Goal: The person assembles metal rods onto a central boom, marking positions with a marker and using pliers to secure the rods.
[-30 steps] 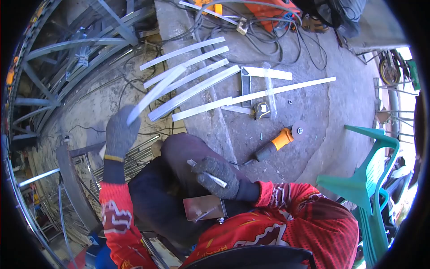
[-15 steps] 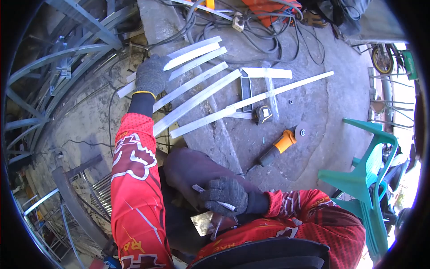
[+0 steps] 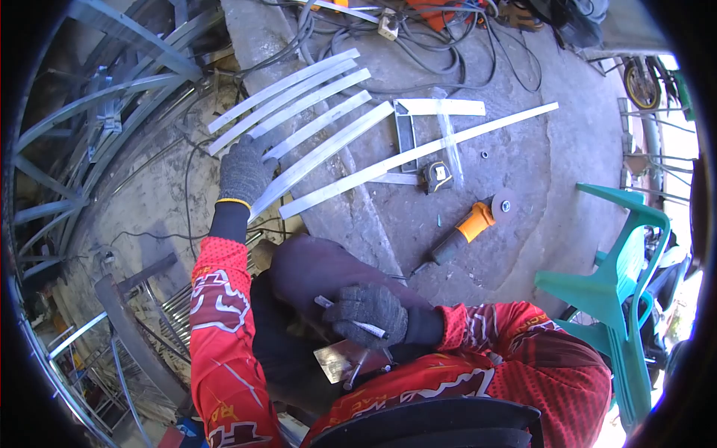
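Observation:
My left hand (image 3: 245, 173), in a dark grey glove, reaches over the near ends of several flat metal strips laid side by side. Its fingers curl at the end of one metal strip (image 3: 321, 123), covering that end. In front of my body, my right hand (image 3: 367, 315), also gloved, is closed around a slim silver-white marker (image 3: 370, 328); both of its ends stick out. Just below that hand, a shiny rectangular metal plate (image 3: 336, 364) lies near my lap, partly hidden.
An angle grinder (image 3: 472, 224) with a disc and a tape measure (image 3: 436, 176) lie on the concrete. Beside them is a long metal strip (image 3: 485, 134). Cables (image 3: 441, 63) tangle at the back. A green plastic chair (image 3: 612, 276) stands right; metal frames (image 3: 104, 82) fill the left.
My left hand has moved back toward me, off the far strips, which now lie more evenly spaced. My right hand keeps the marker in nearly the same place.

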The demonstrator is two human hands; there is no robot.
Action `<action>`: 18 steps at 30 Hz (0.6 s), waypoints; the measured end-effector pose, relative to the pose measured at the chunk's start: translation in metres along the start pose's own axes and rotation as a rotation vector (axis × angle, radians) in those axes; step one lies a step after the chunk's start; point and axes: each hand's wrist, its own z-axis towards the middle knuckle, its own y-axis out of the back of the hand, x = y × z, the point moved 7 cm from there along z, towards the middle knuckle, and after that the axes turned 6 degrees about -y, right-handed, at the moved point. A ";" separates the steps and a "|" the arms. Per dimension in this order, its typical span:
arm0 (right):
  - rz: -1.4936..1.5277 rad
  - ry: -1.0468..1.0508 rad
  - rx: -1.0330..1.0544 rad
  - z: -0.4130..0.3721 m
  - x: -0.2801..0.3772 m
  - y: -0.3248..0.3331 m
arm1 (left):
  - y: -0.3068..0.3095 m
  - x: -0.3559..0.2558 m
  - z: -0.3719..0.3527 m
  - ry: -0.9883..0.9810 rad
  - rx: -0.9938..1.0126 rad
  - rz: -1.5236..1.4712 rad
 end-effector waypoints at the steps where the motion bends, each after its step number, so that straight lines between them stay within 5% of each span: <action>1: 0.004 0.006 -0.002 0.001 0.002 0.002 | -0.001 0.003 -0.003 0.023 -0.013 -0.007; 5: -0.073 0.129 0.007 0.002 0.011 0.005 | 0.010 0.031 0.009 0.138 -0.170 0.019; 7: -0.066 0.179 -0.039 0.002 0.013 0.007 | 0.020 0.072 -0.001 0.513 -0.289 0.010; 9: -0.117 0.200 -0.051 0.003 0.012 0.007 | 0.015 0.106 -0.010 0.622 -0.387 -0.040; 11: -0.104 0.205 -0.061 0.002 0.008 0.005 | -0.044 0.177 -0.018 0.815 -0.339 -0.393; 15: -0.100 0.168 -0.025 0.001 0.004 0.002 | -0.041 0.154 -0.008 0.636 -0.320 -0.745; 18: -0.033 0.050 0.008 0.004 0.003 0.006 | -0.051 0.165 0.002 0.675 -0.368 -0.686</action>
